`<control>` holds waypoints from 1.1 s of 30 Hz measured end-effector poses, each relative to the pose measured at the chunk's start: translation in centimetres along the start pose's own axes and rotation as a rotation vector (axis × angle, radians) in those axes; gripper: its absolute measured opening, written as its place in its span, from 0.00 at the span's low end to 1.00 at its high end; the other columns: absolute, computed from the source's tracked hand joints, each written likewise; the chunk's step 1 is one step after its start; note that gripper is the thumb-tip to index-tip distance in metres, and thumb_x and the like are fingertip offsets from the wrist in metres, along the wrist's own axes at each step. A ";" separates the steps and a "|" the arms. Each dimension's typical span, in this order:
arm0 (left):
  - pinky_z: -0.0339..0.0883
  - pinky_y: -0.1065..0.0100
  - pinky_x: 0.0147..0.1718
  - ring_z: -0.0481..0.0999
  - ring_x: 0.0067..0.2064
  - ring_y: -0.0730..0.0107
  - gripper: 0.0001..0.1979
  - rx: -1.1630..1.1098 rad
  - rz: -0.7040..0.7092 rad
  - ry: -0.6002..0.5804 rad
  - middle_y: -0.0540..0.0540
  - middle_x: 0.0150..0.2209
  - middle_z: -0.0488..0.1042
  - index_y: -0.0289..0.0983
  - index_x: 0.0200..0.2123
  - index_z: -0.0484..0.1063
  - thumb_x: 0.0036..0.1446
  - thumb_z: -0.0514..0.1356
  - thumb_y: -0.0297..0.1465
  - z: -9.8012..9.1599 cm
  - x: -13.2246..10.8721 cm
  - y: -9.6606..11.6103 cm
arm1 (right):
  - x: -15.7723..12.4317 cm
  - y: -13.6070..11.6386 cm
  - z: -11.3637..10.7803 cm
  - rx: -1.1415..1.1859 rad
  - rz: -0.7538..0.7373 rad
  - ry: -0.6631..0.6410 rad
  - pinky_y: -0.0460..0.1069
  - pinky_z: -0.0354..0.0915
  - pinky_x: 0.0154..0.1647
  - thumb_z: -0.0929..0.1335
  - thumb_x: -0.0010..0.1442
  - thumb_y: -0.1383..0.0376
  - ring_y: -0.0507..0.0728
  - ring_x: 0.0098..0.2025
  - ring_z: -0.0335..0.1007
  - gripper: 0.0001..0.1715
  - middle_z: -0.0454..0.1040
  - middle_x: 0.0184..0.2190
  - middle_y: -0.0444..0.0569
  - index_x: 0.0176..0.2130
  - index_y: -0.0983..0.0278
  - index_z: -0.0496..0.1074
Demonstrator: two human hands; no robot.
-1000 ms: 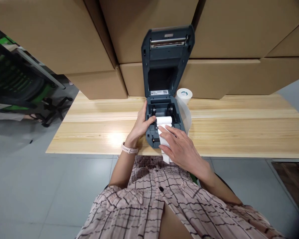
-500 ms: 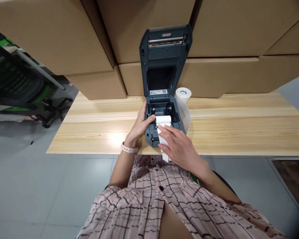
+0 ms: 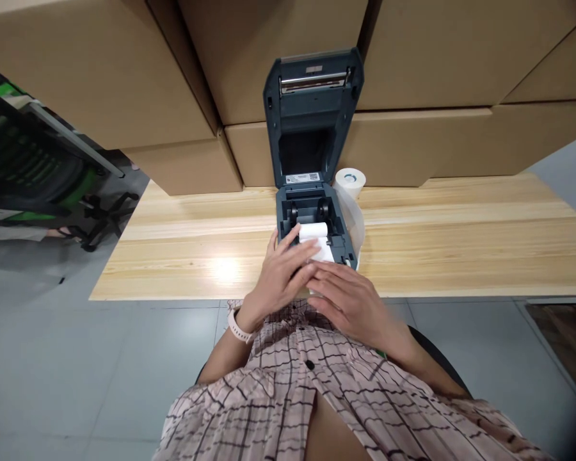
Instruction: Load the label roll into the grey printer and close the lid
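A dark grey label printer (image 3: 340, 238) stands on the table with its lid (image 3: 312, 118) raised. Inside lies a small white paper roll (image 3: 313, 230), its paper strip (image 3: 324, 251) running toward me over the printer's front. My left hand (image 3: 281, 275) is open, fingers stretched across the left side of the printer and the strip. At the front edge, my right hand (image 3: 348, 301) has its fingers and thumb closed around the strip's end, which they mostly hide. The two hands' fingertips meet or overlap there.
Behind the printer on the right stands a larger white roll (image 3: 350, 181), with a loose band of paper (image 3: 352, 218) curling along the printer's side. Large cardboard boxes (image 3: 288, 57) line the back of the wooden table (image 3: 461, 243). An office chair (image 3: 33, 153) is at left, with part of another person.
My left hand has moved from the printer's left side toward me and over the strip. My right hand has slid down the strip to the printer's front edge.
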State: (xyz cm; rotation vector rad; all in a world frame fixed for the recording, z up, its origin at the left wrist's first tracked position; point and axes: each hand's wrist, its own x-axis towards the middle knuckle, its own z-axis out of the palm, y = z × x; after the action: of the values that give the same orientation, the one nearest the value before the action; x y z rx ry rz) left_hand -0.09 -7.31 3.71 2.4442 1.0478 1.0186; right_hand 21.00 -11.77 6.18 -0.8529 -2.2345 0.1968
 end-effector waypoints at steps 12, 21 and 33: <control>0.36 0.38 0.79 0.66 0.75 0.55 0.31 0.090 0.113 -0.075 0.41 0.69 0.74 0.41 0.72 0.62 0.67 0.60 0.28 0.0 -2.8 1.7 | 8.1 13.0 -4.0 0.415 0.295 0.395 0.63 0.71 0.70 0.64 0.74 0.41 0.60 0.67 0.73 0.30 0.73 0.67 0.50 0.65 0.53 0.68; 0.48 0.39 0.75 0.77 0.66 0.59 0.20 0.149 0.129 0.175 0.47 0.59 0.83 0.48 0.61 0.73 0.68 0.64 0.29 2.5 -2.7 0.9 | 20.8 18.2 -5.0 0.491 0.157 0.432 0.51 0.51 0.80 0.57 0.80 0.57 0.47 0.77 0.55 0.25 0.57 0.77 0.52 0.70 0.64 0.53; 0.63 0.39 0.69 0.82 0.61 0.62 0.09 0.118 0.164 0.207 0.51 0.52 0.87 0.50 0.50 0.81 0.70 0.64 0.31 1.2 -2.2 0.3 | 22.3 13.7 -6.4 0.344 0.316 0.451 0.40 0.64 0.68 0.53 0.83 0.65 0.43 0.65 0.71 0.18 0.73 0.67 0.39 0.63 0.62 0.63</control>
State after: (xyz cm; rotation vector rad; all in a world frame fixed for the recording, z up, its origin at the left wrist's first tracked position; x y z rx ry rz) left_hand -0.13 -9.08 1.93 2.5985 1.0072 1.3216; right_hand 20.93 12.14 18.59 -0.9453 -1.5846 0.4725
